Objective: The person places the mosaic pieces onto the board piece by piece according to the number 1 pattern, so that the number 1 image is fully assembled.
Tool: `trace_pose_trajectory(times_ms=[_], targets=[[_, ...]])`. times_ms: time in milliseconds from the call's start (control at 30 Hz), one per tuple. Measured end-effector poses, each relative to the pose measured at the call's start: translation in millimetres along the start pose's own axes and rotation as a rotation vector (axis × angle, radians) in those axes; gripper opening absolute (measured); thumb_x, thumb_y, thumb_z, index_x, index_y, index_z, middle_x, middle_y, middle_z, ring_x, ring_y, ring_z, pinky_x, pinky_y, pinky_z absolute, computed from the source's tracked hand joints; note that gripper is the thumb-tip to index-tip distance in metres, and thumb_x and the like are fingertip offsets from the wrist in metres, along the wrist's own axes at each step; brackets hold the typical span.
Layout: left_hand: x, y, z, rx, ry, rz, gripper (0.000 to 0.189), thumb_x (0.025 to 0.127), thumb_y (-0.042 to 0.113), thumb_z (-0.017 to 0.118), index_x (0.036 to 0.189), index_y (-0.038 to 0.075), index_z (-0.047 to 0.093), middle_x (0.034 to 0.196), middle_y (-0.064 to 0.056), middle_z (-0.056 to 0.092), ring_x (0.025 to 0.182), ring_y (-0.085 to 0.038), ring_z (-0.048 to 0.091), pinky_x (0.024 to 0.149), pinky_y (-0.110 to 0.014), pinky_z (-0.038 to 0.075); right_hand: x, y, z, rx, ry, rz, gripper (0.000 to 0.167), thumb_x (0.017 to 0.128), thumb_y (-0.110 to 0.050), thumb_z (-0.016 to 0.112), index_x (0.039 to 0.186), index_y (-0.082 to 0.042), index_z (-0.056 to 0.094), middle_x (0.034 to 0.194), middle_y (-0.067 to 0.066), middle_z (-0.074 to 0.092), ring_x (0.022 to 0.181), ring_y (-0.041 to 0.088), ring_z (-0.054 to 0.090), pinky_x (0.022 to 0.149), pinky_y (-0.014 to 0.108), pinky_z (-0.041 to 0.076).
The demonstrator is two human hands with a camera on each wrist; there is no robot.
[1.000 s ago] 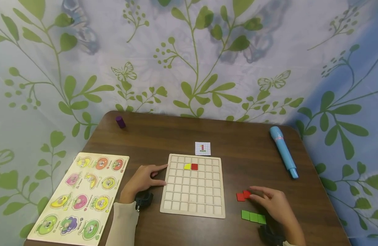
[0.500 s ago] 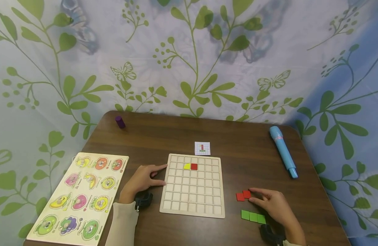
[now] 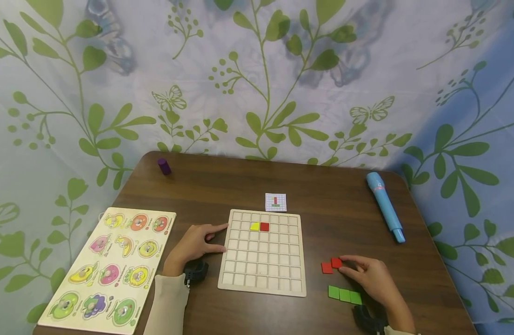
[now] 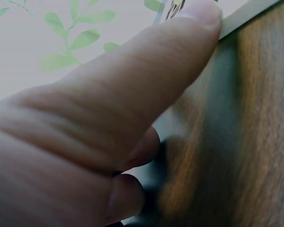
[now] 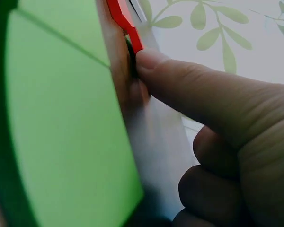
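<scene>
Right hand (image 3: 372, 274) seems to pinch a red tile (image 3: 336, 263). Left hand (image 3: 193, 243), thumb and forefinger apart, touches the grid board (image 3: 262, 270).

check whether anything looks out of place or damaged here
Nothing looks spilled or damaged. One oddity, perhaps: the two loose red tiles by the right hand sit unevenly, one set farther back, while the green tiles form a neat row.

The right hand (image 3: 371, 278) pinches a red square tile (image 3: 336, 263), the left hand (image 3: 193, 244) touching the wooden grid board (image 3: 263, 270) at its edge!
</scene>
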State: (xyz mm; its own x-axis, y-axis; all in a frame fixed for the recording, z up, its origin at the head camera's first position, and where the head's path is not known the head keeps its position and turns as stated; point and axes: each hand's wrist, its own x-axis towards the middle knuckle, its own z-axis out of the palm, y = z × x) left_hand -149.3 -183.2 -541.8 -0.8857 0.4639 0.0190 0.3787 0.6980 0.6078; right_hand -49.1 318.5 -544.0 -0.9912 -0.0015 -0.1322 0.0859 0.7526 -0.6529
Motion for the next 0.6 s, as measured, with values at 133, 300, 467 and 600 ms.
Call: trace_pose_trajectory(times_ms=[133,300,467,600], targets=[[0.4,0.8,-1.3,-0.005,0.005,0.007,0.073,0.078,0.048,0.086,0.143,0.025,0.063,0.07,0.006,0.039,0.065,-0.005,0.034,0.07,-0.03,0.036,0.8,3.4,0.4,0.025,0.025,-0.015,0.039,0.086,-0.04,0.082,0.115,-0.013,0.078,0.058,-0.008,0.034,0.05,0.007,0.031,0.048,0.025,0.028],[0.7,0.9,-1.2,-0.005,0.003,0.01,0.072,0.078,0.047,0.086,0.143,0.026,0.063,0.07,0.007,0.038,0.064,-0.005,0.033,0.07,-0.03,0.036,-0.3,5.7,0.2,0.049,0.06,-0.034,0.037,0.087,-0.039,0.081,0.115,-0.014,0.078,0.057,-0.008,0.032,0.05,0.006,0.03,0.047,0.025,0.028],[0.4,0.0,-0.1,-0.01,-0.004,0.005,0.073,0.079,0.047,0.086,0.144,0.026,0.062,0.07,0.007,0.037,0.064,-0.005,0.033,0.07,-0.03,0.036,-2.3,3.8,0.8,0.039,0.106,-0.05,0.033,0.087,-0.039,0.081,0.112,-0.016,0.079,0.057,-0.008,0.033,0.049,0.006,0.03,0.047,0.026,0.028],[0.1,-0.3,0.3,-0.013,-0.002,0.002,0.073,0.079,0.047,0.086,0.144,0.026,0.062,0.069,0.007,0.038,0.064,-0.005,0.033,0.07,-0.03,0.036,-2.7,-3.1,0.1,0.027,0.15,-0.06,0.031,0.087,-0.039,0.082,0.11,-0.018,0.079,0.058,-0.008,0.034,0.049,0.006,0.032,0.046,0.026,0.029]])
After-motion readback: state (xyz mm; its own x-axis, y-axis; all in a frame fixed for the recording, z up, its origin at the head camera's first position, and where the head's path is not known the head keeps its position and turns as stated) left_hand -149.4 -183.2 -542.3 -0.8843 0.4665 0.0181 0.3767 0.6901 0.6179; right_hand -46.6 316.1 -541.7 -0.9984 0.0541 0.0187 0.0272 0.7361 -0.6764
